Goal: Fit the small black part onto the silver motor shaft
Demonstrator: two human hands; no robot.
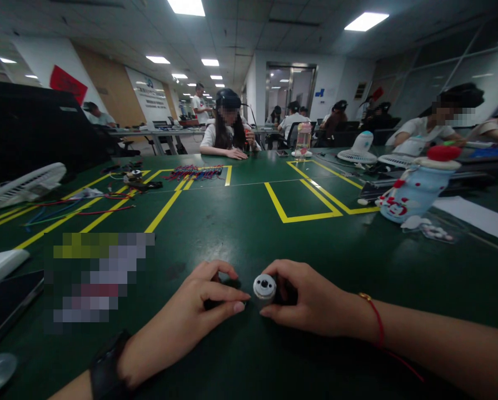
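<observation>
A small silver cylindrical motor (264,288) stands upright on the green table, its round end face with small dark holes turned upward. My right hand (305,297) grips it from the right side, thumb in front and fingers behind. Just left of the motor is my left hand (207,300), its thumb and index fingertips pinched together close to the metal. Whatever may be between those fingertips is too small to make out. The other fingers of that hand are curled, with a dark band on the wrist.
Yellow tape (311,218) marks areas on the green table (215,222). Bundled wires (197,173) lie farther back. A blue bottle (418,191) stands right, beside a small plastic bag (430,230). White fans (30,183) lie left and right. A co-worker (228,125) sits opposite.
</observation>
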